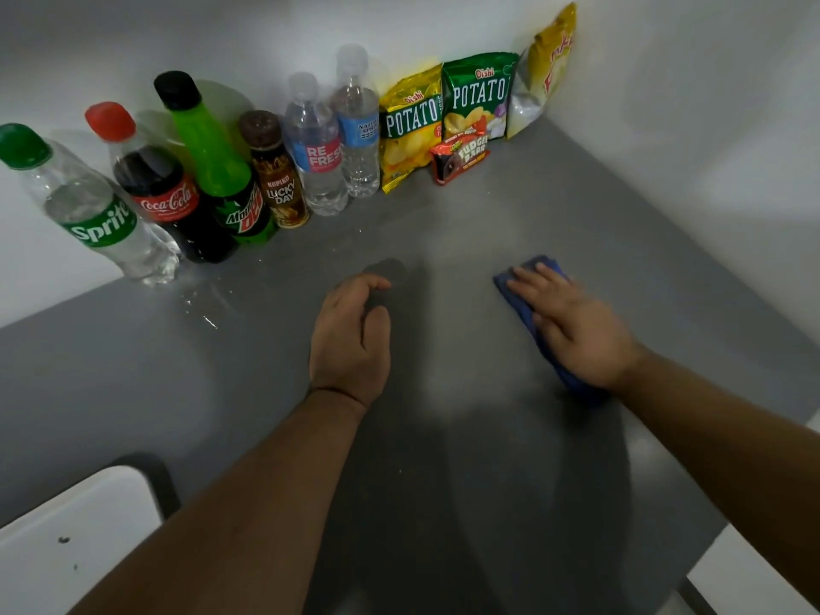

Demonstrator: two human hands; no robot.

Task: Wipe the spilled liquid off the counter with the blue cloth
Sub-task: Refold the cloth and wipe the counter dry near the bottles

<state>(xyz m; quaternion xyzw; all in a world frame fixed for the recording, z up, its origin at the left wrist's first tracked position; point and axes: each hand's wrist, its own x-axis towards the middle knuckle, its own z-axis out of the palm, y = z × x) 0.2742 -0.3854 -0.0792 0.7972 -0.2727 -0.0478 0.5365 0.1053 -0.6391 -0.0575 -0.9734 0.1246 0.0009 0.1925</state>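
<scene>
A folded blue cloth (519, 295) lies on the grey counter (488, 215) at the right, and my right hand (574, 326) presses flat on top of it with fingers spread. My left hand (352, 337) hovers or rests at the counter's middle, fingers loosely curled, holding nothing. Spilled clear liquid (202, 304) glistens on the counter at the left, in front of the Sprite bottle, well away from the cloth. Faint droplets trail towards the water bottles.
Along the back wall stand a Sprite bottle (93, 210), Coca-Cola (164, 193), Mountain Dew (222, 170), a Kopiko bottle (277, 175), two water bottles (319, 148), potato chip bags (410, 126), a fudge bar pack (461, 157) and a yellow bag (546, 68). A white surface (75, 534) lies lower left.
</scene>
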